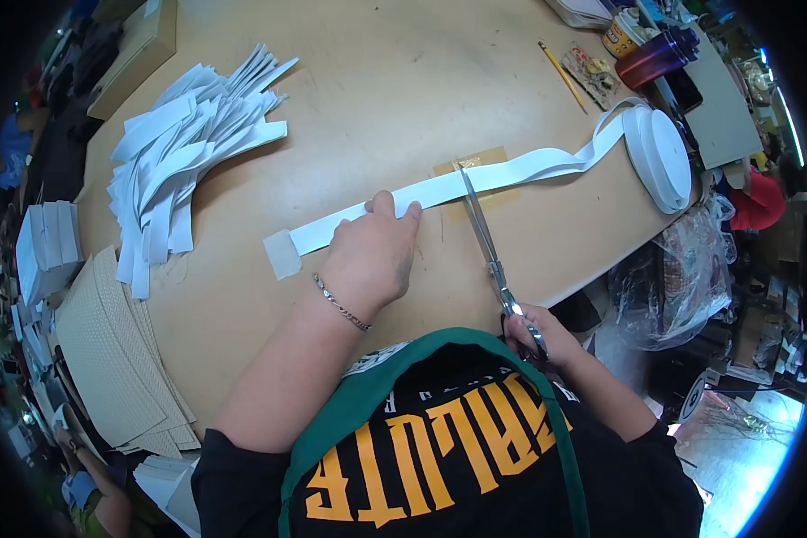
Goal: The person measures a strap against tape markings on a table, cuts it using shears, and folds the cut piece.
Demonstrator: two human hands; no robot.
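Observation:
A flat white elastic band [529, 167] runs across the table from a white roll [662, 161] at the right. Its free end lies by a pale square of tape [282, 255]. My left hand [372, 251] presses on the band near that end, its fingertips apart and resting on the strip. In my right hand [547, 334] is a pair of scissors [491, 255], held by the handles near the table's front edge. The scissor blades reach up to the band and cross it over a patch of brown tape [484, 160]. Whether the blades have cut into it I cannot tell.
A heap of white strips [175, 148] lies at the back left. Stacked textured sheets [108, 350] sit along the left edge, near white bundles [49, 242]. A pencil [562, 77] and a dark bottle [657, 58] are at the back right. Another person's arm [103, 489] shows at lower left.

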